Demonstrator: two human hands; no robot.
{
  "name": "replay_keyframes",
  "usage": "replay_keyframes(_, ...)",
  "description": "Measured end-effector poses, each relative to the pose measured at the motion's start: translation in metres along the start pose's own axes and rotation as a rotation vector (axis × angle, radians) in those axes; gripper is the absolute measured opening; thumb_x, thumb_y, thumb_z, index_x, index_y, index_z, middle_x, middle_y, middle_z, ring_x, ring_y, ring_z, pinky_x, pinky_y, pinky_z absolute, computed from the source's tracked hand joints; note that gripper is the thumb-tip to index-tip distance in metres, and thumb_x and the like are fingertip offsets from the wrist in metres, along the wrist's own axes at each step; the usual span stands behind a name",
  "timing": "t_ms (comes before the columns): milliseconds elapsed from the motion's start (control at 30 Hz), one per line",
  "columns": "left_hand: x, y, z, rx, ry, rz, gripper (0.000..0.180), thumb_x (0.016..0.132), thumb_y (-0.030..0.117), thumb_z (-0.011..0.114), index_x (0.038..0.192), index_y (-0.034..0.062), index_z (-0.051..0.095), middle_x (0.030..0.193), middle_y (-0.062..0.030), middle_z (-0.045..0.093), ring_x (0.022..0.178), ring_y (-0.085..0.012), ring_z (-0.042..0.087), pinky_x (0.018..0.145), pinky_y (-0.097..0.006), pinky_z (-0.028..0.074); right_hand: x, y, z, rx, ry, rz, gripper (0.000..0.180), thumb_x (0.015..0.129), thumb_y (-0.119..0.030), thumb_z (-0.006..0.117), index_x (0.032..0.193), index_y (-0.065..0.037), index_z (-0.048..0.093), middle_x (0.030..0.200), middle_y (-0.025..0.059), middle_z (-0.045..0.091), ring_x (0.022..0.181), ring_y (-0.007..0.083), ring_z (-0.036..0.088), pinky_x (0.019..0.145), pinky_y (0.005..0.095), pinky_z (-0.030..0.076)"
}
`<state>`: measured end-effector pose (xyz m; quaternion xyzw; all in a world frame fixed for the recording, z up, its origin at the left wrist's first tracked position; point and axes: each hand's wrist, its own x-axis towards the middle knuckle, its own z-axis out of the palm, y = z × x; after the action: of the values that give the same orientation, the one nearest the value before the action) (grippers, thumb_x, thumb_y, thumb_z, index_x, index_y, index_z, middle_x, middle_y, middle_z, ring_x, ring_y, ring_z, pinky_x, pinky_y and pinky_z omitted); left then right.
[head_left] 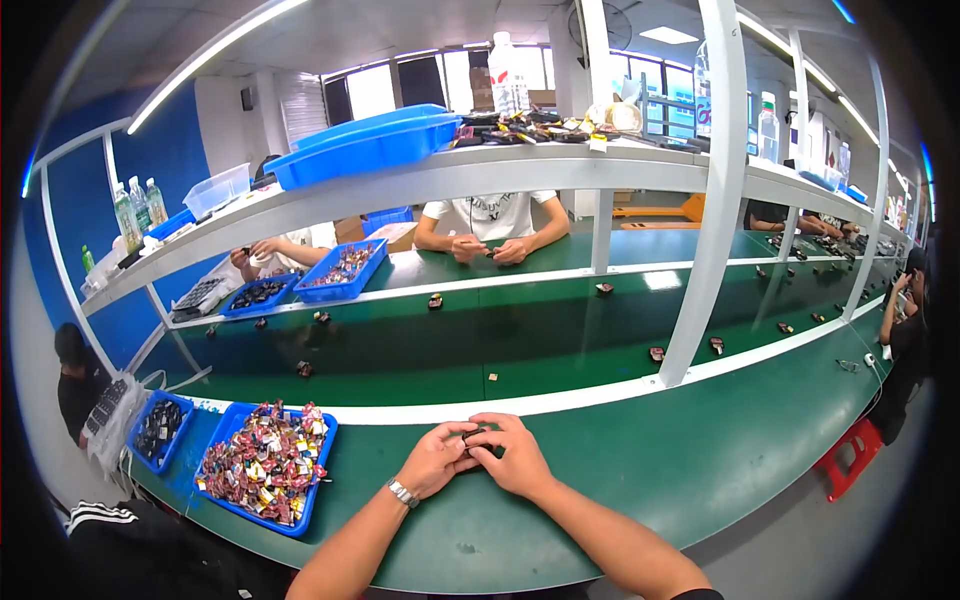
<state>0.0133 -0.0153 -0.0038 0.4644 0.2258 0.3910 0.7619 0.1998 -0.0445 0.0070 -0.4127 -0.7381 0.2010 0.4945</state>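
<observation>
Both my hands meet over the green bench, close to its white rail. My left hand point(437, 462), with a metal watch on its wrist, has its fingers closed round one side of a small black plastic part point(476, 437). From the other side my right hand point(508, 455) curls over the same part, its fingers pressed on it. My fingers cover most of the part, so its exact kind is hidden. To the left of my hands stands a blue tray point(325, 462) heaped with small dark-red, yellow and white electronic pieces.
A smaller blue tray point(160, 462) of black parts stands at far left. Beyond the white rail point(450, 410), small assemblies lie scattered along a dark green conveyor belt point(400, 350). A white upright post point(705, 220) rises ahead right. Across the belt, a co-worker's hands point(490, 250) handle a small part.
</observation>
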Motion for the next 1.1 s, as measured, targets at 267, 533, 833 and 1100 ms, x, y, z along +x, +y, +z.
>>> replay_keyframes(267, 0.002, 0.0, 0.005, 0.016, 0.053, 0.049, 0.032, 0.098, 0.01, 0.052, 0.129, 0.0036, 0.046, 0.126, -0.0134, 0.056, 0.115, -0.0226, 0.058, 0.103, -0.042, 0.048, 0.002, 0.0, -0.003, -0.091, 0.011, -0.051, 0.017, 0.083, -0.012, 0.067, 0.1, -0.01, 0.072, 0.119, 0.0063, 0.062, 0.113, 0.0276, 0.055, 0.096, 0.0386, 0.046)
replay_keyframes(533, 0.001, 0.003, 0.009, -0.004, 0.072, 0.031, 0.033, 0.099, 0.009, 0.05, 0.13, 0.0019, 0.045, 0.121, -0.0115, 0.057, 0.112, -0.0215, 0.059, 0.102, -0.041, 0.049, 0.005, -0.009, 0.002, -0.088, 0.182, -0.047, 0.012, 0.079, -0.004, 0.07, 0.091, -0.007, 0.069, 0.103, 0.0057, 0.062, 0.093, 0.0239, 0.061, 0.075, 0.0345, 0.053)
replay_keyframes(833, 0.001, 0.001, 0.007, -0.016, 0.071, 0.013, 0.032, 0.099, 0.009, 0.049, 0.13, 0.0017, 0.046, 0.118, -0.01, 0.057, 0.11, -0.0199, 0.059, 0.102, -0.04, 0.049, 0.005, -0.008, 0.001, -0.17, 0.171, -0.179, 0.014, 0.077, -0.005, 0.072, 0.09, -0.005, 0.068, 0.099, 0.0074, 0.063, 0.086, 0.0235, 0.064, 0.071, 0.0338, 0.054)
replay_keyframes(1100, 0.001, 0.002, 0.009, -0.005, 0.077, 0.022, 0.031, 0.099, 0.009, 0.049, 0.129, 0.002, 0.047, 0.117, -0.0099, 0.058, 0.109, -0.0199, 0.06, 0.102, -0.04, 0.049, 0.004, -0.006, 0.006, -0.232, 0.19, -0.167, 0.012, 0.08, -0.009, 0.07, 0.092, -0.005, 0.067, 0.099, 0.0058, 0.063, 0.09, 0.0243, 0.062, 0.074, 0.0351, 0.054)
